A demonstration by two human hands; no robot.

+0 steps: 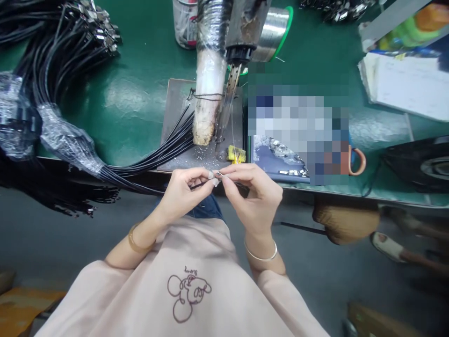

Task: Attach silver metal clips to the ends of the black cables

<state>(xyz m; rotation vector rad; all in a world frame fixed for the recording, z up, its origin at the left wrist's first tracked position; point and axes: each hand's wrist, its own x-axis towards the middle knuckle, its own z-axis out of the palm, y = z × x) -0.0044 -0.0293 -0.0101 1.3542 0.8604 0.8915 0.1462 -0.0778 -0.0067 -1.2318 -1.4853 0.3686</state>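
My left hand (pixel 184 189) pinches the end of a thin black cable (pixel 164 157) just in front of the table edge. My right hand (pixel 252 194) meets it fingertip to fingertip and pinches a small metal connector (pixel 219 174) at the cable's tip. Both hands are closed in a pinch, held over my lap. A fan of black cables runs from a plastic-wrapped bundle (pixel 66 140) at the left across a grey metal plate (pixel 175 107). A soldering iron (pixel 229 100) hangs tip-down above the plate, beside a tape-wrapped post (pixel 208 93).
A solder spool (pixel 275 28) and a clear jar (pixel 185 23) stand at the back of the green table (pixel 133 93). Loose metal connectors lie in a tray (pixel 280 154) at the right. More cable bundles (pixel 63 32) fill the far left. Papers (pixel 403 84) lie far right.
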